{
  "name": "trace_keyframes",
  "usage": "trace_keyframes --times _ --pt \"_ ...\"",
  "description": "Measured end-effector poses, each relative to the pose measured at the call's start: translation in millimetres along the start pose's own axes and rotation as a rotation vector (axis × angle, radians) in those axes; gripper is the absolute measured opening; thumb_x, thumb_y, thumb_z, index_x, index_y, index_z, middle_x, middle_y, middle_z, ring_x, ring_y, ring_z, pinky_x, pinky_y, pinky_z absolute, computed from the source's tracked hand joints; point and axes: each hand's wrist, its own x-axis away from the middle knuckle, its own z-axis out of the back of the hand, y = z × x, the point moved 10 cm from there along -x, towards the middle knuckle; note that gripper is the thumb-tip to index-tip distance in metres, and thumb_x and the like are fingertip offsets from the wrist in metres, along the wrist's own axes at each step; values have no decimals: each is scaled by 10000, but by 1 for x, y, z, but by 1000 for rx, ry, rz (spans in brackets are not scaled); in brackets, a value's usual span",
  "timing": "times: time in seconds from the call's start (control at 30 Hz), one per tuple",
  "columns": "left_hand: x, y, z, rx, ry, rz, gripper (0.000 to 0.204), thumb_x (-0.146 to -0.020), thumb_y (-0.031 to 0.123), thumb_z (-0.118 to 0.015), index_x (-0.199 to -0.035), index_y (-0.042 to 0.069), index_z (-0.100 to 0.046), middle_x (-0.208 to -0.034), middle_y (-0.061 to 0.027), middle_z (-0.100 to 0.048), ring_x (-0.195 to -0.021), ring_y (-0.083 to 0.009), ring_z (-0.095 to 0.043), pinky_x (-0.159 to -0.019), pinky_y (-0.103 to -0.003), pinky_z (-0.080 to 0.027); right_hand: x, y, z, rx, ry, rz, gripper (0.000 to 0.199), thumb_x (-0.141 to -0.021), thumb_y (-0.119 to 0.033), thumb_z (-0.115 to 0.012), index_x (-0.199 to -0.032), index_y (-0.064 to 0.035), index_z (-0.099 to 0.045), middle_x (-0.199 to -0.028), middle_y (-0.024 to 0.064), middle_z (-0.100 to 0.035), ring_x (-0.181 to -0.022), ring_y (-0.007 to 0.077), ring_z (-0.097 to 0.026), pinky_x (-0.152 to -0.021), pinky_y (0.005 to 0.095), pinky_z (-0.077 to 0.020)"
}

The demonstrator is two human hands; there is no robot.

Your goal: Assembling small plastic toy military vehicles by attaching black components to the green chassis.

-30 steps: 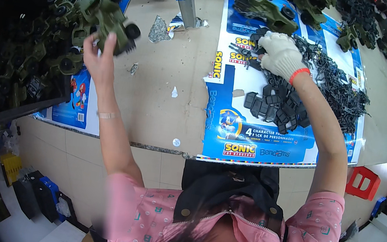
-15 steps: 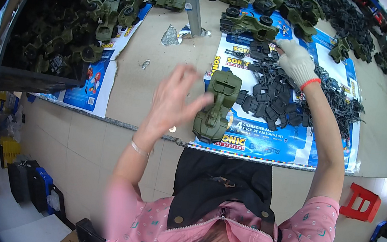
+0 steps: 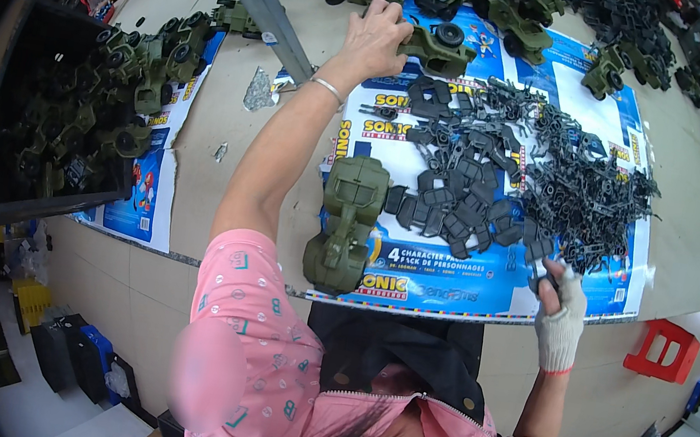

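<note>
My left hand is gripping an olive-green toy truck with black wheels at the far edge of the desk. My gloved right hand is pinching a small dark plastic part (shape hard to tell). Another green truck is lying near me, beside the heap of dark parts crowding the blue printed sheet.

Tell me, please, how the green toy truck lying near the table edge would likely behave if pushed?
The green toy truck looks like hollow moulded plastic, so probably stiff and light for its size. It has wheels, so a push along its length may roll it. It lies close to the table edge, so it could go over.
</note>
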Motion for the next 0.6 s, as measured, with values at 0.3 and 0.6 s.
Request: trace_keyframes --times 0.3,0.6 --pt "-94 -6 119 206 496 142 856 -749 443 -855 -1468 168 -482 -1571 -230 -304 -1452 -451 -295 -1131 -628 -302 -17 -4 -26 -49 -109 28 273 -993 -190 -668 -1159 12 -590 -1019 113 -651 -861 157 -625 -789 283 -493" --pt "218 33 63 656 -217 -115 661 -824 337 -857 -1402 134 -610 -1464 -184 -515 -1371 -347 -501 -1171 -462 -392 5 -4 -119 -402 -191 -155 217 -986 -143 -629 -1097 39 -591 -1081 120 -611 -779 199 -702 -738 317 -552"
